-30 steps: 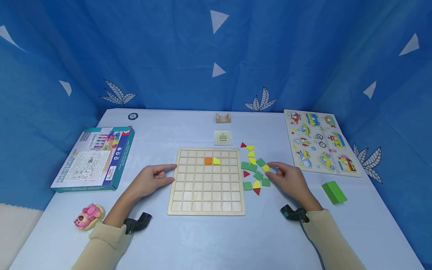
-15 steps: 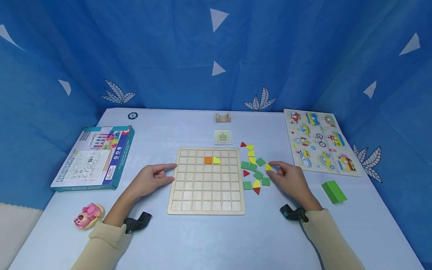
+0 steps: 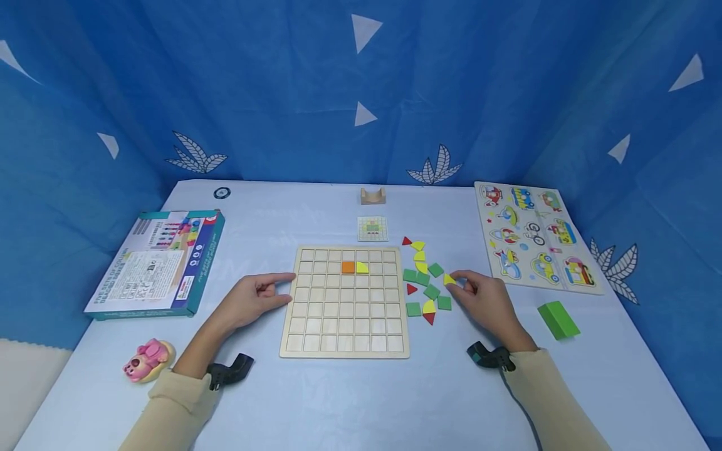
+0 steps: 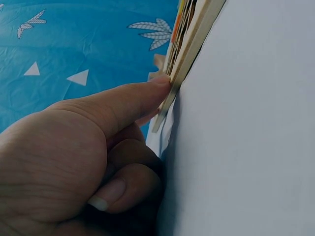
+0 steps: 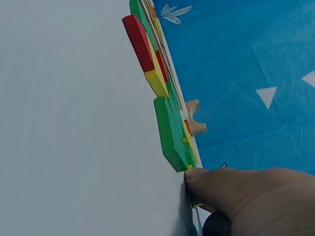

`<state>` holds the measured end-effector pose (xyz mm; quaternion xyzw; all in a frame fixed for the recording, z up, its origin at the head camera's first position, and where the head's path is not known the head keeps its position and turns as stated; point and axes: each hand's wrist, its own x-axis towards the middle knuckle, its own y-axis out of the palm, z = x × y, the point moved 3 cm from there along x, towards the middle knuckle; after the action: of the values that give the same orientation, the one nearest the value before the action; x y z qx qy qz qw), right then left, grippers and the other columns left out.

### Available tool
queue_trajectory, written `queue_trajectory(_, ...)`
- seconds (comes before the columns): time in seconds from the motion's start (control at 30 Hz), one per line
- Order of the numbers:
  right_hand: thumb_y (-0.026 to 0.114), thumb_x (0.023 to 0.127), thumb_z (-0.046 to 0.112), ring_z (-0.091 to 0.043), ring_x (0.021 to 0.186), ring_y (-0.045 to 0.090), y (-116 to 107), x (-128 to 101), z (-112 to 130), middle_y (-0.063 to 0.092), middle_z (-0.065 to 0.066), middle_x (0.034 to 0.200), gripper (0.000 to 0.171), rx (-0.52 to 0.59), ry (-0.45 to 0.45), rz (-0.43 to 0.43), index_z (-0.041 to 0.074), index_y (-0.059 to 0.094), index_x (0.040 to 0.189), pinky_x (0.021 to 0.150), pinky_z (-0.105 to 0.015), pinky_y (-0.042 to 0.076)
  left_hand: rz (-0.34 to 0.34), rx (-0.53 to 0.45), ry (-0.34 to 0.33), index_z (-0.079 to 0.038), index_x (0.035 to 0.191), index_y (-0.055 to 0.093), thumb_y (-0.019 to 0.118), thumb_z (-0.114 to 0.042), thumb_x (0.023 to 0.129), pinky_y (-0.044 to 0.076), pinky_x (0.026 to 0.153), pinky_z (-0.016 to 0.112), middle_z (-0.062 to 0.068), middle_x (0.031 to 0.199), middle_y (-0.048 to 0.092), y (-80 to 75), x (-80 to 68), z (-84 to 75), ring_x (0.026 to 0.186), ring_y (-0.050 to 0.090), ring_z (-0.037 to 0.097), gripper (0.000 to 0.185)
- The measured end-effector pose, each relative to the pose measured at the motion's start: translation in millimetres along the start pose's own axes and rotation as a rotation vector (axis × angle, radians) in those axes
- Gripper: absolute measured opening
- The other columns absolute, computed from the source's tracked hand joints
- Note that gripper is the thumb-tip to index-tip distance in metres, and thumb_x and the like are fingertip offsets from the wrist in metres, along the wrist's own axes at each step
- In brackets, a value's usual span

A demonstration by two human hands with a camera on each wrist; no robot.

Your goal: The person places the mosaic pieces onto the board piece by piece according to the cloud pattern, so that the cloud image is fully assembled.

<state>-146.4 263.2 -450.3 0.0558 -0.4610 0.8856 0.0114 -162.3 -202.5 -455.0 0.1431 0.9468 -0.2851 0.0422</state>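
A square wooden grid board (image 3: 338, 310) lies mid-table in the head view. An orange square tile (image 3: 348, 267) and a yellow quarter-round tile (image 3: 362, 268) sit side by side in its second row. My left hand (image 3: 252, 302) rests at the board's left edge, index finger and thumb tip against it, other fingers tucked under. To the right of the board, my right hand (image 3: 482, 302) pinches a yellow tile (image 3: 449, 279) with a curved edge between thumb and index finger; the fingers partly cover it. Loose green squares (image 3: 432, 292), red triangles (image 3: 429, 319) and yellow tiles (image 3: 418, 246) lie beside it.
A small pattern card (image 3: 372, 228) and a notched wooden stand (image 3: 373, 196) are behind the board. On the left are a boxed set (image 3: 158, 266) and a pink bear figure (image 3: 149, 361). A picture puzzle (image 3: 536, 238) and green block (image 3: 558, 321) lie at right.
The yellow tile in my right fingers has shifted slightly right, away from the green tiles, and turned a little. My left hand and the board stay put.
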Motion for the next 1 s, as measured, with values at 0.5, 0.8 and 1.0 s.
queue_trajectory(0.5, 0.079, 0.092, 0.028, -0.019, 0.053, 0.042, -1, 1, 23, 0.04, 0.002, 0.058, 0.03, 0.056, -0.082, 0.016, 0.012, 0.075, 0.117, 0.05, -0.03, 0.031, -0.001, -0.024, 0.006, -0.015, 0.136, 0.068, 0.078, -0.024, 0.092, 0.037, 0.062, 0.03, -0.002, 0.064, 0.041, 0.4, -0.1, 1.0, 0.058, 0.04, 0.015, 0.045)
queue_trajectory(0.8, 0.08, 0.091, 0.022, -0.014, 0.051, 0.042, 16, 11, 65, 0.041, 0.005, 0.057, 0.028, 0.085, -0.209, 0.15, 0.012, 0.076, 0.117, 0.048, -0.027, 0.031, 0.0, -0.028, 0.014, -0.014, 0.135, 0.068, 0.078, -0.024, 0.092, 0.038, 0.062, 0.03, -0.002, 0.063, 0.041, 1.2, -2.3, 1.3, 0.058, 0.04, 0.015, 0.045)
queue_trajectory(1.0, 0.079, 0.092, 0.027, -0.012, 0.047, 0.042, 33, 14, 86, 0.043, 0.007, 0.057, 0.029, 0.076, -0.245, 0.23, 0.015, 0.076, 0.119, 0.046, -0.026, 0.03, -0.004, -0.013, 0.024, -0.015, 0.135, 0.068, 0.078, -0.024, 0.092, 0.039, 0.065, 0.03, -0.003, 0.063, 0.04, -0.4, -1.7, 0.2, 0.058, 0.039, 0.014, 0.045)
